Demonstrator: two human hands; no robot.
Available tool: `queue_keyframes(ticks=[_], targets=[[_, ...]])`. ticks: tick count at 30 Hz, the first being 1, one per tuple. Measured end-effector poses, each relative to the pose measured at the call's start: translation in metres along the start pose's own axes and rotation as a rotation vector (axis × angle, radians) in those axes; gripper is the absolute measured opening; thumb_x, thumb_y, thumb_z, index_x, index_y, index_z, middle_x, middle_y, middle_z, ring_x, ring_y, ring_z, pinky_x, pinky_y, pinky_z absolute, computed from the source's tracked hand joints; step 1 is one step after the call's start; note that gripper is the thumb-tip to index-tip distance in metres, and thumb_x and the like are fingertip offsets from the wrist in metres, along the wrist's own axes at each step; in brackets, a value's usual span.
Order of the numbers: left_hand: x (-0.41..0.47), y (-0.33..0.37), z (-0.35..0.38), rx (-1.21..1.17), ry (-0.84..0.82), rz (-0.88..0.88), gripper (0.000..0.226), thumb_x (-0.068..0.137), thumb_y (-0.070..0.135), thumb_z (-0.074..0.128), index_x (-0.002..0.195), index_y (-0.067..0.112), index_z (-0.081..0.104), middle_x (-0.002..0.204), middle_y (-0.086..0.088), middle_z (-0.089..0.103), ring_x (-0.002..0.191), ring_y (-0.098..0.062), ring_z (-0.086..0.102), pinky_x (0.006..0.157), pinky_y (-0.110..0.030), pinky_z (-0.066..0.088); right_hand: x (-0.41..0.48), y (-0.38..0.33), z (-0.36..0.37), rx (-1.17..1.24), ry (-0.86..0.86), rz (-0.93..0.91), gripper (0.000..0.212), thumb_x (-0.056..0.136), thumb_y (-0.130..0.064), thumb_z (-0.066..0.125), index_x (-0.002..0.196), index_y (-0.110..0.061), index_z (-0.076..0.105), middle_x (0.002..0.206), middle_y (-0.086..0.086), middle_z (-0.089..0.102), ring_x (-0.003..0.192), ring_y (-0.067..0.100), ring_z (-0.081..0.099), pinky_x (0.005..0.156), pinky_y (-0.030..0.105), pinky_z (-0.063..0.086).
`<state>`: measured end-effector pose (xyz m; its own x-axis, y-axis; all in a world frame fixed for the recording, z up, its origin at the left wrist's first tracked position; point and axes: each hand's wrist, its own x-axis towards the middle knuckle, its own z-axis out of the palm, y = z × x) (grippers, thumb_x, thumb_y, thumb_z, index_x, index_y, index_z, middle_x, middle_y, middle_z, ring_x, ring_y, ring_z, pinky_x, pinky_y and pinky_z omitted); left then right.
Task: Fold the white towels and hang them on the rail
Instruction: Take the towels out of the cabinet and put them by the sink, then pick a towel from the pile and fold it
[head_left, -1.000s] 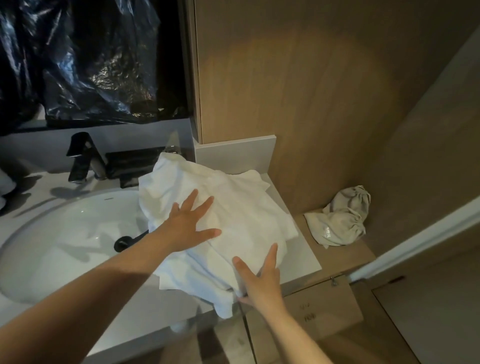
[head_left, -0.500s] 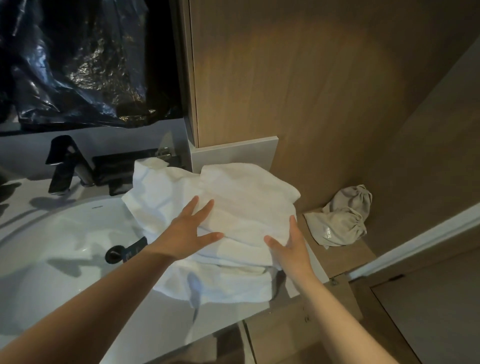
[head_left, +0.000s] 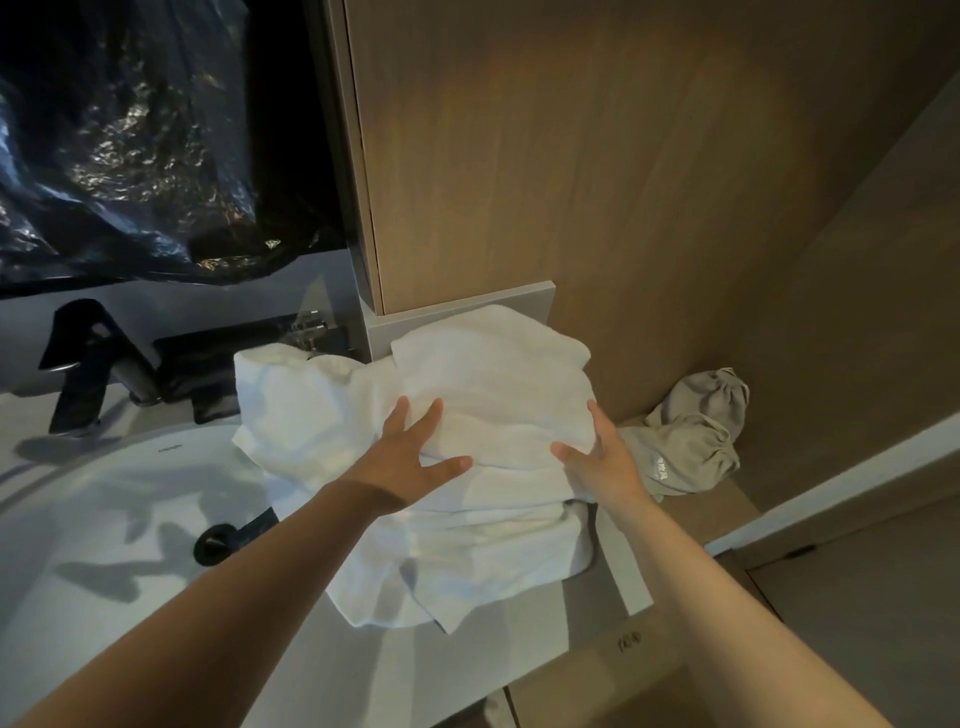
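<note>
Two hands lie on a pile of white towels (head_left: 493, 384), which sits on the grey desk (head_left: 597, 597) in the middle of the view, against the foot of a wooden panel (head_left: 519, 156). The left hand (head_left: 410, 457) rests flat on top of the pile, its fingers (head_left: 431, 415) straight and spread apart, pointing to 1 o'clock. The right hand (head_left: 602, 462) touches the 3 o'clock edge of the upper, folded towel; its fingers (head_left: 597, 421) are straight and close together along that edge, and the thumb reaches over the cloth to 9 o'clock. Neither hand pinches the cloth. Lower layers of the pile are crumpled and hang over the rim of the white sink (head_left: 104, 519), which is at 9 o'clock from the towels. One black faucet (head_left: 88, 364) stands at 10 o'clock, and shiny black plastic (head_left: 114, 156) hangs above it. At 3 o'clock, near the right hand, a grey cloth bag (head_left: 691, 441) lies on a lower wooden ledge.
</note>
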<state>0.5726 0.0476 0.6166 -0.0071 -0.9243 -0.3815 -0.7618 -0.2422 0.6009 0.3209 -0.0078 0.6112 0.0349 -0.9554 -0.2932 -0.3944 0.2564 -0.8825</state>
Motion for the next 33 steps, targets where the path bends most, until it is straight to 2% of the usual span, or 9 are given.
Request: queue_keyframes(ticks=[6, 8, 10, 12, 16, 22, 25, 28, 33], targets=[[-0.003, -0.003, 0.002, -0.016, 0.040, 0.020, 0.089, 0.084, 0.069, 0.052, 0.152, 0.043, 0.002, 0.162, 0.006, -0.015, 0.150, -0.020, 0.006, 0.118, -0.036, 0.019, -0.025, 0.000, -0.003, -0.039, 0.046, -0.003, 0.062, 0.089, -0.025, 0.070, 0.144, -0.018, 0.042, 0.137, -0.002, 0.057, 0.128, 0.019, 0.052, 0.107, 0.042, 0.043], [-0.004, -0.002, 0.002, 0.014, 0.054, 0.024, 0.090, 0.085, 0.067, 0.053, 0.153, 0.041, 0.000, 0.162, 0.004, -0.016, 0.150, -0.022, 0.006, 0.118, -0.037, 0.021, -0.041, 0.003, -0.009, -0.033, 0.062, 0.040, 0.064, 0.089, -0.031, 0.069, 0.144, -0.014, 0.042, 0.141, 0.002, 0.054, 0.130, 0.022, 0.050, 0.107, 0.046, 0.043], [-0.006, 0.000, 0.004, 0.054, 0.054, 0.029, 0.091, 0.086, 0.063, 0.054, 0.153, 0.039, -0.004, 0.161, 0.003, -0.018, 0.150, -0.023, 0.005, 0.119, -0.040, 0.023, -0.060, 0.008, -0.016, -0.085, 0.086, 0.063, 0.065, 0.091, -0.035, 0.067, 0.146, -0.012, 0.040, 0.145, 0.002, 0.050, 0.132, 0.023, 0.047, 0.106, 0.038, 0.041], [-0.010, 0.001, 0.005, 0.085, 0.051, 0.031, 0.092, 0.088, 0.058, 0.056, 0.152, 0.038, -0.007, 0.160, 0.001, -0.021, 0.150, -0.024, 0.004, 0.119, -0.042, 0.023, -0.083, 0.013, -0.023, -0.201, 0.125, 0.097, 0.061, 0.092, -0.035, 0.065, 0.144, -0.012, 0.043, 0.139, 0.003, 0.052, 0.124, 0.021, 0.051, 0.093, 0.029, 0.040], [-0.022, 0.013, 0.003, 0.147, 0.035, 0.012, 0.092, 0.091, 0.051, 0.056, 0.152, 0.034, -0.011, 0.159, -0.005, -0.025, 0.150, -0.028, -0.002, 0.120, -0.044, 0.016, -0.128, 0.026, -0.039, -0.342, 0.144, 0.169, 0.048, 0.093, -0.032, 0.065, 0.136, -0.017, 0.052, 0.124, 0.003, 0.063, 0.102, 0.013, 0.056, 0.079, 0.026, 0.043], [-0.066, 0.052, 0.016, 0.395, 0.106, 0.111, 0.085, 0.093, 0.052, 0.051, 0.154, 0.028, -0.002, 0.162, -0.005, -0.016, 0.147, -0.038, -0.014, 0.119, -0.049, 0.011, -0.190, 0.053, -0.073, -0.578, 0.095, 0.221, 0.042, 0.092, -0.032, 0.064, 0.132, -0.019, 0.056, 0.117, -0.002, 0.064, 0.104, 0.014, 0.061, 0.088, 0.030, 0.053], [-0.096, 0.080, 0.042, 0.418, 0.056, 0.254, 0.077, 0.094, 0.051, 0.050, 0.155, 0.026, 0.010, 0.163, -0.004, -0.002, 0.149, -0.031, -0.001, 0.121, -0.043, 0.012, -0.218, 0.071, -0.094, -0.670, 0.125, 0.230, 0.039, 0.091, -0.033, 0.064, 0.128, -0.021, 0.058, 0.113, -0.003, 0.063, 0.102, 0.014, 0.062, 0.085, 0.029, 0.052], [-0.124, 0.114, 0.076, 0.393, -0.019, 0.407, 0.069, 0.094, 0.045, 0.054, 0.151, 0.018, 0.026, 0.158, -0.006, 0.026, 0.143, -0.023, 0.027, 0.116, -0.031, 0.022, -0.250, 0.091, -0.121, -0.699, 0.152, 0.256, 0.039, 0.091, -0.034, 0.064, 0.128, -0.021, 0.058, 0.112, -0.004, 0.064, 0.101, 0.014, 0.062, 0.083, 0.028, 0.052], [-0.166, 0.174, 0.145, 0.384, -0.164, 0.504, 0.057, 0.093, 0.038, 0.058, 0.140, 0.011, 0.043, 0.138, -0.010, 0.050, 0.124, -0.022, 0.048, 0.102, -0.032, 0.040, -0.316, 0.131, -0.187, -0.691, 0.230, 0.307, 0.043, 0.090, -0.033, 0.066, 0.131, -0.024, 0.057, 0.110, -0.005, 0.066, 0.101, 0.013, 0.063, 0.080, 0.025, 0.052]])
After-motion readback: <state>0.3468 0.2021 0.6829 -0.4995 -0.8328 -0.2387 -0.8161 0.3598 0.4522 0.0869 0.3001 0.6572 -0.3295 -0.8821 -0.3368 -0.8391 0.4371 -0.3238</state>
